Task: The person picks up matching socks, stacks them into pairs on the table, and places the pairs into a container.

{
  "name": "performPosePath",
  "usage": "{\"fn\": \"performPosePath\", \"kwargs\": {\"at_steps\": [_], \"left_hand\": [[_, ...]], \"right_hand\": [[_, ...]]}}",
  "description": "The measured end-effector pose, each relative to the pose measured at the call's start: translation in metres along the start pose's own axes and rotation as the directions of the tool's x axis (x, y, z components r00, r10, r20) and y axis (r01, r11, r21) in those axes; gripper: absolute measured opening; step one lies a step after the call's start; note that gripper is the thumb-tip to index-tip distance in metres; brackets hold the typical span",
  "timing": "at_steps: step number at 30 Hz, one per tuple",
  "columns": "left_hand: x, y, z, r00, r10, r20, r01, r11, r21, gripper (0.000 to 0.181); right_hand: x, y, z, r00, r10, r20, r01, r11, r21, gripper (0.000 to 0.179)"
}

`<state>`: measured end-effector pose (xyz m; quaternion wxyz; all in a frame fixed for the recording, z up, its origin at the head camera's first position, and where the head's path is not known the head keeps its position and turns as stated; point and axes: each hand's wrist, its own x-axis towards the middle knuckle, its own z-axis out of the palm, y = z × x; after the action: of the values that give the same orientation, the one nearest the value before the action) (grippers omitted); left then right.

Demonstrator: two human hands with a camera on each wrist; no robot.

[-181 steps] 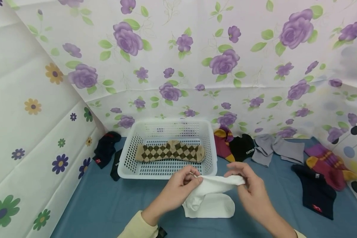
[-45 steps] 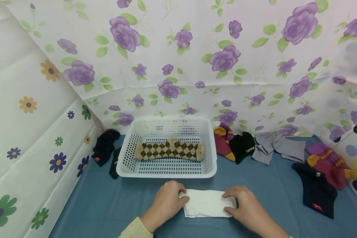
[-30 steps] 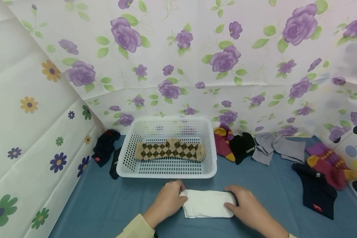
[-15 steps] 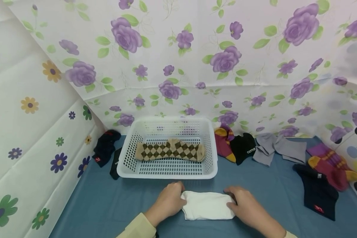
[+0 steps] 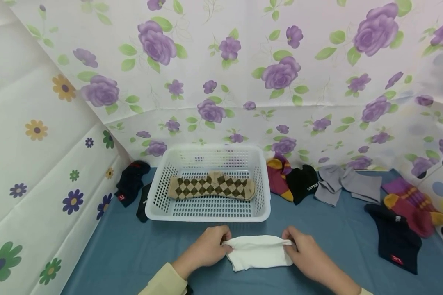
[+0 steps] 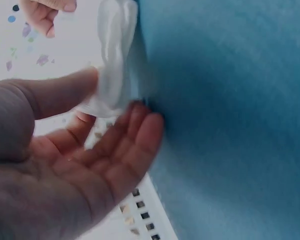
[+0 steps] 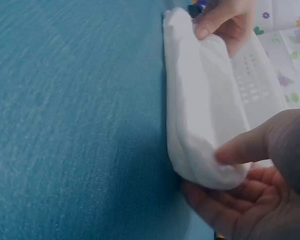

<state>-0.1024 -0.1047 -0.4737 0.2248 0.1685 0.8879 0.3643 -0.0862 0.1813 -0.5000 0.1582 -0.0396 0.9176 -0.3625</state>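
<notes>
White cotton-like fabric, a folded sock bundle [image 5: 260, 253], sits at the lower centre of the frame, stretched between the person's two hands. From my remote seat I see the left hand [image 5: 208, 248] pinching its left end; in the left wrist view the thumb lies on the cloth while other fingers reach past it, loosely bent. The right hand [image 5: 307, 255] pinches the opposite end, thumb on one side and fingers curled on the other. I can't tell whether the bundle's lower edge touches the blue-covered bench [image 5: 122, 250]. Just above it at frame centre stands a white perforated basket [image 5: 206, 218], with brown diamond-patterned socks [image 5: 211, 187] lying inside. To the basket's left I make out a navy sock [image 5: 131, 184] and a black sock [image 5: 143, 203]; to its right, a maroon-and-yellow sock [image 5: 280, 184], a black "COTTON" sock [image 5: 301, 184] and grey socks [image 5: 361, 186]. Near the right edge, a dark sock [image 5: 400, 241] lies beside a striped purple-and-maroon sock [image 5: 415, 213].
</notes>
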Motion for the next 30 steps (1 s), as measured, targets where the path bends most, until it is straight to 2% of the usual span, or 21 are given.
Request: {"fn": "performPosePath", "kwargs": {"at_steps": [3, 10, 14, 18, 20, 23, 25, 26, 28, 30], "left_hand": [[-0.002, -0.001, -0.005, 0.999, 0.037, 0.022, -0.036, 0.997, -0.064, 0.011], [-0.003, -0.007, -0.007, 0.995, 0.096, 0.004, -0.093, 0.972, -0.215, 0.006], [-0.009, -0.009, -0.005, 0.994, 0.106, 0.009, -0.1, 0.957, -0.272, 0.009], [-0.018, -0.009, -0.004, 0.99, 0.141, -0.007, -0.137, 0.946, -0.292, 0.01], [-0.023, -0.007, -0.005, 0.986, 0.164, -0.023, -0.162, 0.928, -0.336, 0.011], [-0.03, -0.002, -0.008, 0.982, 0.174, -0.078, -0.191, 0.89, -0.414, 0.017], [-0.032, 0.004, -0.012, 0.973, 0.176, -0.147, -0.225, 0.86, -0.458, 0.021], [-0.032, 0.006, -0.014, 0.968, 0.169, -0.187, -0.239, 0.853, -0.465, 0.022], [-0.031, 0.012, -0.017, 0.949, 0.171, -0.265, -0.283, 0.83, -0.48, 0.024], [-0.029, 0.017, -0.02, 0.921, 0.183, -0.343, -0.343, 0.798, -0.496, 0.024]], "right_hand": [[0.0, 0.003, -0.003, 1.0, -0.004, 0.001, 0.004, 0.999, 0.049, 0.014], [-0.003, 0.001, -0.015, 0.997, -0.071, -0.032, 0.075, 0.991, 0.108, 0.034], [-0.006, -0.001, -0.021, 0.995, -0.095, -0.026, 0.097, 0.989, 0.114, 0.027], [-0.01, -0.003, -0.026, 0.993, -0.121, -0.012, 0.121, 0.985, 0.123, 0.018], [-0.013, -0.004, -0.029, 0.989, -0.146, -0.009, 0.146, 0.98, 0.133, 0.015], [-0.018, -0.007, -0.033, 0.984, -0.176, -0.015, 0.176, 0.968, 0.179, 0.018], [-0.021, -0.009, -0.035, 0.98, -0.195, -0.041, 0.199, 0.958, 0.206, 0.023], [-0.022, -0.011, -0.036, 0.976, -0.212, -0.059, 0.219, 0.95, 0.22, 0.024], [-0.023, -0.014, -0.037, 0.961, -0.255, -0.108, 0.274, 0.933, 0.233, 0.022], [-0.024, -0.018, -0.039, 0.931, -0.326, -0.165, 0.356, 0.91, 0.213, 0.015]]}}
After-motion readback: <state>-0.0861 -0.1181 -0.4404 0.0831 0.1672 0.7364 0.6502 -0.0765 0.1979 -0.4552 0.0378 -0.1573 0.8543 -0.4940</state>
